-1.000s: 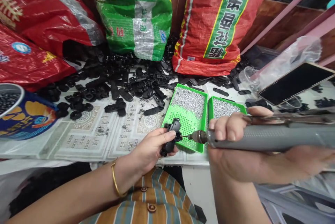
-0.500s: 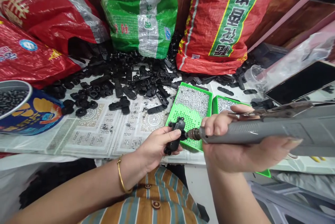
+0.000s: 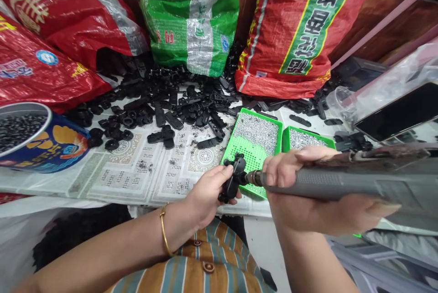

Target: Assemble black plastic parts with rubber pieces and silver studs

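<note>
My left hand (image 3: 208,192) grips a black plastic part (image 3: 234,181) with small round knobs at its ends, held over the table's front edge. Wrapped around a grey electric screwdriver (image 3: 318,181), my right hand (image 3: 297,192) keeps the tool lying sideways, its tip pointing left. That tip meets the right side of the black part; the exact contact point is hidden. Behind both hands is a green perforated tray (image 3: 226,158) with small silver screws (image 3: 256,128) heaped at its far end. A second green tray (image 3: 285,140) of screws is partly covered by my right hand.
Black plastic pieces (image 3: 191,101) lie heaped across the back of the table. Red sacks (image 3: 273,33) and a green sack (image 3: 164,33) stand behind them. A blue tub (image 3: 65,147) of small dark pieces is at left. A phone (image 3: 400,110) leans at right, near a clear cup (image 3: 338,101).
The view has shifted slightly, so the scene sits a little further right. My left thumb has moved off the middle of the black part towards its left side. The screwdriver tip stays against the part.
</note>
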The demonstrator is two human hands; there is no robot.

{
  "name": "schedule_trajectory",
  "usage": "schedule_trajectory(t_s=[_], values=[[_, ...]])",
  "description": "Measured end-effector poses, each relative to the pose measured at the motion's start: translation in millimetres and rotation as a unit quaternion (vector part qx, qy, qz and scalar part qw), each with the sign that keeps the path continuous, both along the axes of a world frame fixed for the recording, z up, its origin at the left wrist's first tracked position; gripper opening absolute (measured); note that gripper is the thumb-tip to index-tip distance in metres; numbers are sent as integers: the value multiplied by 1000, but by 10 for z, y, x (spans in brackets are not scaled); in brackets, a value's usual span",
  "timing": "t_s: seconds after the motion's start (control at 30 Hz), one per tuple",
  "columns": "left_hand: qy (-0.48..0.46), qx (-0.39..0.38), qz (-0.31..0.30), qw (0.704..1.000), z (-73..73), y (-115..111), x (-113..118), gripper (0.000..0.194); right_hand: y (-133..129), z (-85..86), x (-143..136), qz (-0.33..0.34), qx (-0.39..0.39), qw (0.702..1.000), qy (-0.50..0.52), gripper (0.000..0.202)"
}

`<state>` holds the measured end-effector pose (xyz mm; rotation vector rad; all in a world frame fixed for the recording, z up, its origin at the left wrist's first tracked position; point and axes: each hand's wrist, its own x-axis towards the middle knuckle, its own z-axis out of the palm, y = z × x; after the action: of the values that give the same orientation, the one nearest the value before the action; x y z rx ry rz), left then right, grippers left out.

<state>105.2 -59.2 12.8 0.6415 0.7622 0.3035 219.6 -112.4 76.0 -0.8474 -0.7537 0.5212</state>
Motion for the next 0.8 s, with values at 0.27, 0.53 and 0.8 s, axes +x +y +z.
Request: schedule_trajectory(t_s=[0.27,0.53,0.8], values=[[28,9,8,1000,32,-13,29,22,17,-28,-22,31,11,999,-29,41],[20,9,18,1000,6,-26,31,21,34,-64,-58,40,16,999,-33,43],[0,44,-39,998,-38,46,-30,25,-140,56,95,-80,-4,995,-55,53]])
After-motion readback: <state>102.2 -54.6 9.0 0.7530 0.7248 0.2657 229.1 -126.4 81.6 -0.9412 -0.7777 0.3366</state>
